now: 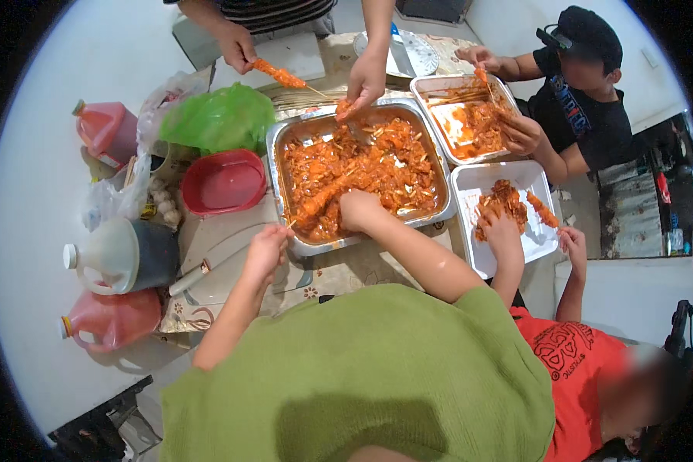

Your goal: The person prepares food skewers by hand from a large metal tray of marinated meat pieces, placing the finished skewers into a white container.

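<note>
My left hand (270,249) pinches the bare end of a bamboo skewer (291,223) at the near left corner of a large metal tray (375,229). Threaded meat (323,199) coated in orange-red sauce appears to run up from that stick, lying over the loose pieces. Sliced marinated meat (401,144) with pale bits, perhaps garlic, fills the tray. My right hand (359,209) reaches into the meat at the tray's near side. Its fingers are hidden, so I cannot see what they grasp.
Opposite, a person's hands (367,81) work a meat skewer (280,74). Two people at right handle meat in white trays (468,268). At left are a red plastic basin (225,205), a green plastic bag (219,118), jugs (107,260) of liquid and a knife (190,278). Another knife (401,55) rests on a plate.
</note>
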Demonstrator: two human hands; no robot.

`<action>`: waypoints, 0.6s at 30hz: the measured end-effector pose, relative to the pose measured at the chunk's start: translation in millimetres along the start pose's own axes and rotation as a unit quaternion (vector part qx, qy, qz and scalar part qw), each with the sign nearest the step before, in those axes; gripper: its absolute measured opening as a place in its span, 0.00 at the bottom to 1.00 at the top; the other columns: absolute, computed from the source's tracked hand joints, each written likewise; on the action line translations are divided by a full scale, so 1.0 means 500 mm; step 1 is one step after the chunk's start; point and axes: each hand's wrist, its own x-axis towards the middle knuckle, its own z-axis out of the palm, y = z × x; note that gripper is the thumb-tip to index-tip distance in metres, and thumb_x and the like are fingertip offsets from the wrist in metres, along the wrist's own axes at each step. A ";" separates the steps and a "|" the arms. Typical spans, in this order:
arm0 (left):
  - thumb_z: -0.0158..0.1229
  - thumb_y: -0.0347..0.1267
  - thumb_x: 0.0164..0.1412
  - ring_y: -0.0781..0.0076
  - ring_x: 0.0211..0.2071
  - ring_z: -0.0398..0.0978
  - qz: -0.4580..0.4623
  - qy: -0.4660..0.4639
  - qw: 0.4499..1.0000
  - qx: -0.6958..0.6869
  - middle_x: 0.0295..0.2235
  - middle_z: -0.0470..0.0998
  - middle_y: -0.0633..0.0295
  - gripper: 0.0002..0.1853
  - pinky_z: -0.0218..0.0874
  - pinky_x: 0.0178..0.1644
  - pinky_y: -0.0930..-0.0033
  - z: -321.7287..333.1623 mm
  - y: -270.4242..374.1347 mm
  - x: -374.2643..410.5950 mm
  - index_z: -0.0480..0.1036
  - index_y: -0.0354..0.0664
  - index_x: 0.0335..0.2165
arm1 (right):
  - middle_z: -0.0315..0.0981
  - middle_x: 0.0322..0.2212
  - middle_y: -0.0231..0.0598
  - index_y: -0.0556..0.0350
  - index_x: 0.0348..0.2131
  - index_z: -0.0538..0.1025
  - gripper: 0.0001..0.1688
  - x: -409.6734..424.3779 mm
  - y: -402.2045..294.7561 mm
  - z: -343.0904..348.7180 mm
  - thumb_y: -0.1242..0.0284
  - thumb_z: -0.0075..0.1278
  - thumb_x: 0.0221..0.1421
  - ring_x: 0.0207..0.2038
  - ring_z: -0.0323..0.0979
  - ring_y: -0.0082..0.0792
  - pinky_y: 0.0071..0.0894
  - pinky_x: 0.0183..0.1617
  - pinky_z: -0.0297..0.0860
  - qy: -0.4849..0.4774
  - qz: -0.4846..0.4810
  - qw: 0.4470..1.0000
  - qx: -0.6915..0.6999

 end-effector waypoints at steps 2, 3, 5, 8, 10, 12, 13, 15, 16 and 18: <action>0.37 0.32 0.52 0.86 0.10 0.47 -0.054 -0.068 0.989 -0.121 0.10 0.53 0.73 0.08 0.39 0.12 0.84 -0.004 0.002 -0.008 0.61 0.41 0.22 | 0.68 0.26 0.45 0.60 0.27 0.71 0.16 0.000 0.002 0.001 0.71 0.48 0.31 0.31 0.67 0.37 0.33 0.33 0.64 0.006 -0.002 1.000 0.017; 0.37 0.33 0.52 0.87 0.10 0.44 -0.081 -0.100 0.975 -0.181 0.10 0.50 0.74 0.08 0.36 0.11 0.86 -0.008 0.000 -0.015 0.60 0.42 0.22 | 0.68 0.25 0.45 0.60 0.25 0.71 0.16 0.002 0.011 -0.003 0.70 0.49 0.29 0.30 0.67 0.37 0.33 0.32 0.64 -0.020 -0.025 0.999 0.040; 0.36 0.33 0.52 0.86 0.09 0.44 -0.093 -0.143 0.959 -0.225 0.10 0.52 0.74 0.08 0.37 0.11 0.86 -0.013 0.000 -0.019 0.59 0.43 0.23 | 0.68 0.22 0.46 0.60 0.23 0.72 0.17 0.011 0.049 -0.005 0.69 0.51 0.26 0.27 0.68 0.36 0.32 0.30 0.64 -0.078 -0.065 0.991 0.090; 0.35 0.34 0.53 0.86 0.09 0.44 -0.068 -0.141 0.969 -0.190 0.10 0.52 0.73 0.08 0.37 0.11 0.85 -0.010 0.005 -0.025 0.59 0.44 0.23 | 0.69 0.22 0.37 0.56 0.24 0.71 0.13 0.026 0.096 0.003 0.74 0.51 0.28 0.24 0.67 0.27 0.26 0.27 0.63 -0.130 -0.058 0.980 0.139; 0.36 0.34 0.53 0.86 0.09 0.45 -0.042 -0.110 0.984 -0.132 0.10 0.52 0.73 0.08 0.38 0.12 0.85 -0.002 0.009 -0.032 0.59 0.44 0.24 | 0.69 0.22 0.35 0.56 0.25 0.71 0.12 0.023 0.116 -0.010 0.76 0.48 0.31 0.23 0.66 0.24 0.24 0.26 0.63 -0.176 -0.071 0.971 0.144; 0.36 0.35 0.53 0.87 0.10 0.45 -0.022 -0.075 0.994 -0.072 0.10 0.53 0.74 0.09 0.38 0.13 0.86 0.007 0.008 -0.037 0.60 0.44 0.24 | 0.69 0.22 0.34 0.57 0.27 0.71 0.11 0.020 0.132 -0.017 0.77 0.46 0.34 0.23 0.65 0.23 0.23 0.26 0.63 -0.180 -0.079 0.969 0.149; 0.36 0.35 0.53 0.87 0.11 0.46 0.004 -0.058 0.998 -0.030 0.10 0.53 0.74 0.09 0.38 0.13 0.86 0.015 0.009 -0.038 0.61 0.44 0.24 | 0.68 0.20 0.35 0.56 0.24 0.72 0.10 0.032 0.158 -0.001 0.75 0.46 0.34 0.23 0.66 0.24 0.24 0.26 0.62 -0.138 -0.072 0.951 0.269; 0.37 0.34 0.53 0.87 0.11 0.47 0.054 -0.019 0.997 0.050 0.11 0.52 0.75 0.09 0.39 0.14 0.86 0.026 0.005 -0.040 0.63 0.43 0.25 | 0.67 0.15 0.38 0.54 0.20 0.73 0.09 0.051 0.187 0.025 0.69 0.47 0.35 0.23 0.67 0.26 0.24 0.26 0.62 -0.050 -0.058 0.868 0.491; 0.37 0.33 0.53 0.87 0.12 0.48 0.082 -0.010 0.995 0.057 0.11 0.54 0.74 0.09 0.40 0.14 0.85 0.025 -0.004 -0.038 0.63 0.41 0.26 | 0.66 0.19 0.36 0.56 0.26 0.71 0.09 0.045 0.194 0.015 0.72 0.45 0.39 0.27 0.65 0.24 0.21 0.30 0.62 -0.079 -0.087 0.807 0.578; 0.38 0.31 0.53 0.88 0.14 0.50 0.138 0.007 0.988 0.071 0.13 0.58 0.73 0.10 0.42 0.16 0.85 0.023 -0.022 -0.031 0.65 0.37 0.27 | 0.65 0.26 0.37 0.59 0.31 0.66 0.11 0.027 0.177 0.022 0.75 0.41 0.42 0.31 0.64 0.25 0.23 0.34 0.62 -0.027 -0.083 0.657 0.749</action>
